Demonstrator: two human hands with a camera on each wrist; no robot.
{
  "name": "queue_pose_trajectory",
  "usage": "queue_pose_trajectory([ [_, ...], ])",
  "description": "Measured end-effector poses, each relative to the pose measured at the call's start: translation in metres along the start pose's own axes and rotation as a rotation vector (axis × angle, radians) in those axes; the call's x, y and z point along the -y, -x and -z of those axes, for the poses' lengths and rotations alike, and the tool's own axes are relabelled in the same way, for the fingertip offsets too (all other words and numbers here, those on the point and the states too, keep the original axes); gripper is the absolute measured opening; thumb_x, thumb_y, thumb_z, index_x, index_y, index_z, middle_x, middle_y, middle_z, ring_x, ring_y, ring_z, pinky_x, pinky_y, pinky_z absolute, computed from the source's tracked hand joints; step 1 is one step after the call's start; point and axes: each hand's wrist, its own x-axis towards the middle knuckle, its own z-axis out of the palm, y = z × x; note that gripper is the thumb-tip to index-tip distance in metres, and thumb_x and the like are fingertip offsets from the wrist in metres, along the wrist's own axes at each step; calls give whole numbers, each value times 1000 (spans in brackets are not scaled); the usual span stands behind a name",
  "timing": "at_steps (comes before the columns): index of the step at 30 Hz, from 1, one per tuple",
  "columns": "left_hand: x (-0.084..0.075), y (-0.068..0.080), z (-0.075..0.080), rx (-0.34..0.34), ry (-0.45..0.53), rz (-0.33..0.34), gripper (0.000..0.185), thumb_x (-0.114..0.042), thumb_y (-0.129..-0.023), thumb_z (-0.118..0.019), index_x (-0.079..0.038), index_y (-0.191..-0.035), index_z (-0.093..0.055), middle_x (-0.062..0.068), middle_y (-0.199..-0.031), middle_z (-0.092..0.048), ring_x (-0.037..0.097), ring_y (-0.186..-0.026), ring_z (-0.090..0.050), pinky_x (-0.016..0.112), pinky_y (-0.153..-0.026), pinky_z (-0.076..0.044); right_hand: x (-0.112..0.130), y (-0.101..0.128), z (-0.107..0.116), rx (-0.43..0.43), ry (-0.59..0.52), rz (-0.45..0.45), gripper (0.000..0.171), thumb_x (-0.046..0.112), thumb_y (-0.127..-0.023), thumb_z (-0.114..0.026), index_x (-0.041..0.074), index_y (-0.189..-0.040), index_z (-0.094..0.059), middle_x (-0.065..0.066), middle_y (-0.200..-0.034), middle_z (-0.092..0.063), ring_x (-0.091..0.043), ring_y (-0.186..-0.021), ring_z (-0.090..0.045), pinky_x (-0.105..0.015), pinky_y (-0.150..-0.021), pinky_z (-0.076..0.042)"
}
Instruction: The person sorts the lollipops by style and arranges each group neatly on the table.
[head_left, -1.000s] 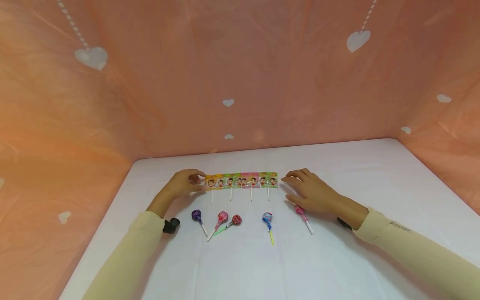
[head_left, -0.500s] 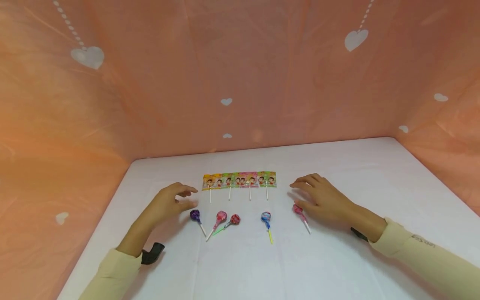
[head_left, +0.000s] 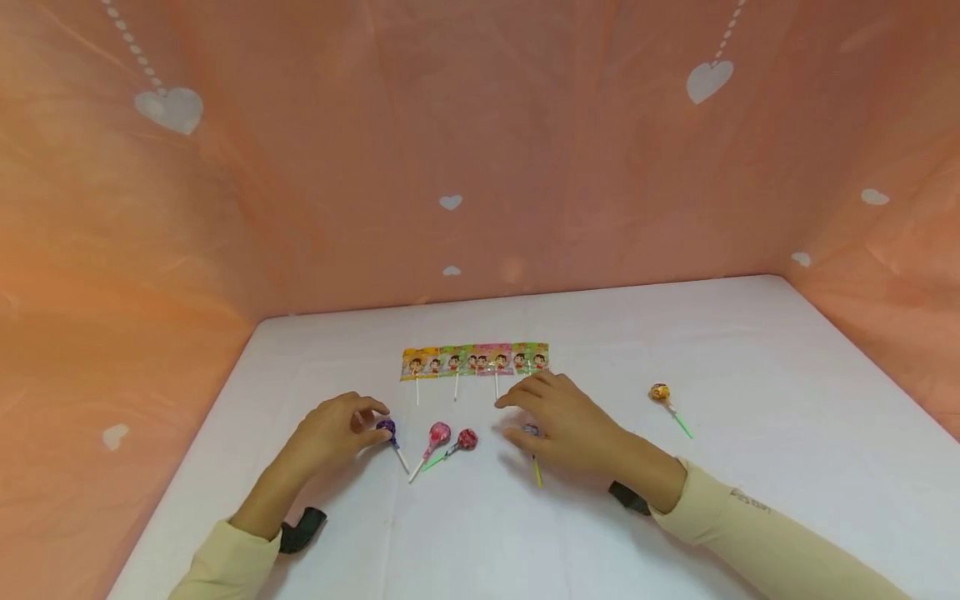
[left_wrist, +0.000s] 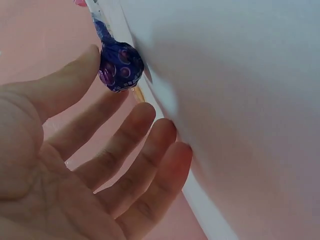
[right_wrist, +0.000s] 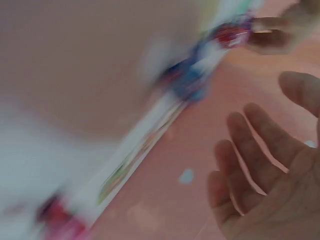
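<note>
In the head view my left hand (head_left: pixel 334 433) is at the purple lollipop (head_left: pixel 386 426), with the thumb and forefinger on either side of its round head. The left wrist view shows the thumb tip at the wrapper's edge and the other fingers loosely bent; a firm grip does not show. My right hand (head_left: pixel 564 422) hovers over the blue lollipop (head_left: pixel 537 475) with the yellow stick, partly covering it. Its fingers are spread and hold nothing. Between the hands lie a pink lollipop (head_left: pixel 439 433) and a red lollipop (head_left: pixel 467 439) with a green stick.
A row of flat-wrapped lollipops (head_left: pixel 457 360) lies behind the hands. A golden lollipop (head_left: pixel 660 392) with a green stick is at the right. Another pink lollipop (right_wrist: pixel 62 222) shows blurred in the right wrist view. A pink curtain (head_left: pixel 480 150) surrounds the white table (head_left: pixel 465 550).
My left hand has left the flat-wrapped row and come down to the purple lollipop. My right hand has moved left over the blue one, uncovering the golden lollipop and hiding the right-hand pink one.
</note>
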Motion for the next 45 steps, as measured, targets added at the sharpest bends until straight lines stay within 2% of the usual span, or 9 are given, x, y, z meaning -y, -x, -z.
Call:
queue_pose_trajectory([
  [4,-1,0,-2,7,-4,30,23,-22,-85,-77,-14,-106,-73,0,-89,-67,15,-80,-58,33,-67,-45,28,-16,-7,50,-48,-21,30,36,-94,-65,19,-118,-71,2,-118,-69,-21,-116,-57,-43,-102,-44],
  [7,-2,-1,-4,9,-3,31,23,-21,-85,-78,-13,-106,-74,0,-87,-67,15,-79,-57,33,-67,-45,41,-25,-17,64,-20,-47,27,35,-93,-67,21,-115,-73,4,-116,-70,-18,-109,-57,-37,-93,-46],
  [12,-3,-4,-8,18,11,12,23,-19,-85,-78,-13,-107,-74,0,-88,-67,15,-79,-57,32,-70,-46,41,-31,-31,60,27,-102,20,30,-91,-71,23,-108,-75,6,-106,-71,-15,-95,-56,-30,-80,-44],
  [17,-6,-5,-9,35,21,17,22,-18,-85,-78,-14,-107,-74,0,-89,-68,15,-80,-58,33,-70,-47,34,-27,-32,53,17,-83,9,21,-88,-74,25,-96,-77,9,-89,-70,-12,-83,-57,-27,-73,-41],
  [21,-7,-5,-7,34,28,20,22,-17,-85,-77,-15,-107,-74,0,-91,-68,15,-81,-58,33,-71,-47,24,-24,-20,76,12,-55,12,14,-86,-74,25,-91,-77,10,-87,-71,-11,-83,-61,-32,-78,-45],
  [26,-6,-4,-6,45,44,29,23,-17,-85,-78,-15,-107,-74,1,-93,-68,15,-82,-57,33,-71,-48,12,-21,-6,166,-8,-23,13,12,-83,-77,24,-88,-77,10,-87,-70,-7,-81,-57,-36,-83,-45],
  [32,-5,-6,-6,58,48,37,25,-16,-83,-80,-15,-108,-73,2,-93,-68,16,-85,-58,34,-73,-49,8,-23,-1,203,-29,-4,13,14,-84,-75,24,-93,-77,8,-96,-72,-10,-88,-59,-37,-85,-46],
  [39,-3,-6,-2,58,19,56,28,-16,-82,-80,-14,-109,-74,2,-94,-68,17,-85,-58,36,-74,-50,32,-43,-8,186,-196,-131,24,21,-87,-70,18,-111,-74,0,-112,-72,-21,-100,-61,-42,-92,-47],
  [45,-1,-3,-2,64,31,52,26,-17,-82,-80,-14,-107,-74,1,-94,-69,16,-85,-58,36,-73,-49,51,-59,-23,143,-192,-208,28,30,-89,-72,19,-115,-72,0,-115,-72,-25,-109,-64,-43,-97,-49],
])
